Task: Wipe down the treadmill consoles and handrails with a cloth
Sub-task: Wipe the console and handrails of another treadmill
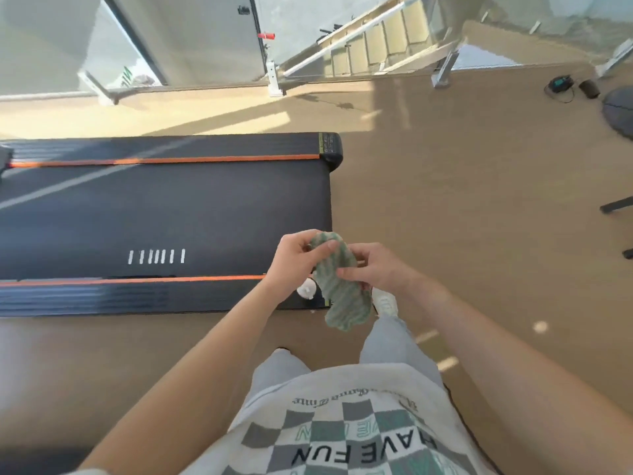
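Beside the black orange-striped treadmill deck (164,214) | your left hand (291,258) and right hand (373,269) pinch the green striped cloth (339,286) | fold it flat before wiping.

Both hands raised together in front of the torso

Left hand (294,258) and right hand (373,269) pinch closed, forearms bare and angled inward.

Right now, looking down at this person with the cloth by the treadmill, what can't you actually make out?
Head view only:
- Treadmill console and handrails: cut off by the left edge.
- Green cloth: its upper part is hidden by the left hand and right hand.
- Label on the treadmill's end cap: too small to read.
- Dark gadget on the floor: too small and blurred to identify.
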Tool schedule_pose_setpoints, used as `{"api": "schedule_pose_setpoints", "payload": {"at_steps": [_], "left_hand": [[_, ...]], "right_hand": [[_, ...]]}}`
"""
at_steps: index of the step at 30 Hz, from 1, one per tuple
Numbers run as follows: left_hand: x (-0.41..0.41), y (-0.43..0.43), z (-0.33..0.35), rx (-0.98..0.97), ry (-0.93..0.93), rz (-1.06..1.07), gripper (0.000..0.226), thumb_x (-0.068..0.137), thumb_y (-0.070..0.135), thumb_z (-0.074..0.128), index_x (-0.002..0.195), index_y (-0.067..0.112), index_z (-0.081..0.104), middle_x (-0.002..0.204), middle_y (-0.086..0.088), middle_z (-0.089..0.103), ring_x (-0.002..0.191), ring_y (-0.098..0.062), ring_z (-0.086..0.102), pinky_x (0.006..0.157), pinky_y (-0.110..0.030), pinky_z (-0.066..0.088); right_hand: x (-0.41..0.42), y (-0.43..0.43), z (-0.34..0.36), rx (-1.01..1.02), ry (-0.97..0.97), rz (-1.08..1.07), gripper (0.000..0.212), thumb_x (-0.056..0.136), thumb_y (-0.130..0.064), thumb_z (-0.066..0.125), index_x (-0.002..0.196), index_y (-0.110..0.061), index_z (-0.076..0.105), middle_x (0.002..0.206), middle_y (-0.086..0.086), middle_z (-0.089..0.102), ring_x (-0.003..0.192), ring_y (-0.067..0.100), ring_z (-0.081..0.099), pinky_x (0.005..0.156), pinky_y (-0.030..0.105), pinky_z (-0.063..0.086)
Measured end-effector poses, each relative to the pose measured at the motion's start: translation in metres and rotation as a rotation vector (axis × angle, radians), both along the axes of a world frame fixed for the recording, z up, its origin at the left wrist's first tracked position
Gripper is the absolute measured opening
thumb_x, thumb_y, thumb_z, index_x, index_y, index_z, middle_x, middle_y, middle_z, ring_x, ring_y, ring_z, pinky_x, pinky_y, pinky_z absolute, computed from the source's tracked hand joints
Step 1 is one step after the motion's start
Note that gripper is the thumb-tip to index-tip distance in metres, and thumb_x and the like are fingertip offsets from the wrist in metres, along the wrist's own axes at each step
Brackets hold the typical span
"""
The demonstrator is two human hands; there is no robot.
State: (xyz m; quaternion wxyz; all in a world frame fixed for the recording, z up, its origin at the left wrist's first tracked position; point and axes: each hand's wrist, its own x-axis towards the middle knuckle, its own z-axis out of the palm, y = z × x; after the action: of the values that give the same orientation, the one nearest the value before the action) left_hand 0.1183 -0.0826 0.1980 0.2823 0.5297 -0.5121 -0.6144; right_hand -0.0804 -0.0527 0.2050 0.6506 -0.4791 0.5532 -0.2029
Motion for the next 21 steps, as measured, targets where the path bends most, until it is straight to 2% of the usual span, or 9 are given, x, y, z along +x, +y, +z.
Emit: {"api": "schedule_pose_setpoints", "payload": {"at_steps": [2,4,6,8,11,14,17,19,21], "left_hand": [[-0.021,-0.009,-0.006,0.005,-0.051,0.104,0.015,0.093,0.025,0.074,0.094,0.01,0.077,0.092,-0.02,0.074,0.085,-0.04,0.07,0.083,-0.059,0.058],[-0.038,-0.013,-0.01,0.022,-0.113,0.192,0.012,0.096,0.021,0.07,0.096,0.012,0.078,0.093,-0.01,0.077,0.089,-0.031,0.072,0.085,-0.046,0.06],[-0.053,-0.014,-0.013,0.045,-0.138,0.308,0.013,0.098,0.018,0.067,0.097,0.011,0.077,0.094,-0.008,0.077,0.084,-0.018,0.07,0.081,-0.036,0.059],[-0.061,-0.011,-0.018,0.086,-0.152,0.426,0.013,0.098,0.017,0.067,0.096,0.007,0.075,0.091,-0.006,0.076,0.082,-0.011,0.068,0.078,-0.029,0.058],[-0.058,-0.006,-0.035,0.141,-0.2,0.539,0.009,0.096,0.012,0.068,0.093,0.013,0.076,0.084,0.009,0.075,0.079,-0.004,0.069,0.076,-0.021,0.054],[-0.043,-0.004,-0.057,0.166,-0.356,0.605,0.016,0.092,0.007,0.069,0.093,0.02,0.078,0.087,0.01,0.077,0.084,-0.007,0.071,0.081,-0.025,0.054],[-0.022,-0.004,-0.08,0.206,-0.461,0.707,0.029,0.088,0.006,0.069,0.085,0.034,0.076,0.087,0.013,0.074,0.08,-0.001,0.066,0.08,-0.023,0.05],[-0.009,-0.004,-0.092,0.217,-0.543,0.785,0.028,0.089,0.016,0.072,0.084,0.044,0.073,0.084,0.003,0.068,0.077,-0.007,0.06,0.078,-0.024,0.048],[0.005,-0.003,-0.103,0.233,-0.544,0.899,0.022,0.091,0.023,0.072,0.085,0.045,0.073,0.077,-0.009,0.066,0.069,-0.009,0.055,0.074,-0.031,0.048]], "right_hand": [[-0.025,-0.032,-0.011,-0.006,0.034,0.13,0.022,0.09,-0.009,0.074,0.111,-0.003,0.069,0.08,0.009,0.069,0.068,0.008,0.065,0.058,0.026,0.054],[-0.045,-0.058,-0.022,-0.013,0.038,0.199,0.021,0.088,-0.006,0.074,0.107,0.002,0.066,0.079,0.02,0.063,0.061,0.013,0.062,0.059,0.034,0.055],[-0.062,-0.083,-0.036,-0.053,0.105,0.252,0.021,0.084,-0.005,0.078,0.103,0.0,0.067,0.086,0.015,0.062,0.061,0.016,0.06,0.061,0.036,0.055],[-0.072,-0.103,-0.052,-0.134,0.219,0.317,0.019,0.08,-0.01,0.079,0.097,-0.008,0.07,0.086,0.005,0.064,0.068,0.016,0.058,0.07,0.04,0.053],[-0.072,-0.127,-0.075,-0.238,0.35,0.431,0.008,0.08,-0.01,0.074,0.086,-0.012,0.068,0.079,-0.002,0.063,0.075,0.018,0.057,0.073,0.033,0.047],[-0.052,-0.149,-0.09,-0.259,0.439,0.473,0.011,0.082,-0.018,0.072,0.081,-0.024,0.063,0.082,-0.004,0.065,0.081,0.021,0.06,0.073,0.032,0.047],[-0.021,-0.168,-0.111,-0.282,0.467,0.533,0.011,0.084,-0.019,0.069,0.078,-0.026,0.063,0.083,-0.006,0.068,0.084,0.019,0.063,0.076,0.033,0.051],[0.005,-0.176,-0.122,-0.301,0.459,0.557,0.009,0.085,-0.018,0.067,0.079,-0.024,0.064,0.084,-0.006,0.069,0.085,0.018,0.064,0.079,0.034,0.052],[0.03,-0.181,-0.129,-0.327,0.454,0.595,0.009,0.087,-0.018,0.067,0.08,-0.024,0.065,0.084,-0.007,0.067,0.086,0.017,0.063,0.079,0.032,0.051]]}}
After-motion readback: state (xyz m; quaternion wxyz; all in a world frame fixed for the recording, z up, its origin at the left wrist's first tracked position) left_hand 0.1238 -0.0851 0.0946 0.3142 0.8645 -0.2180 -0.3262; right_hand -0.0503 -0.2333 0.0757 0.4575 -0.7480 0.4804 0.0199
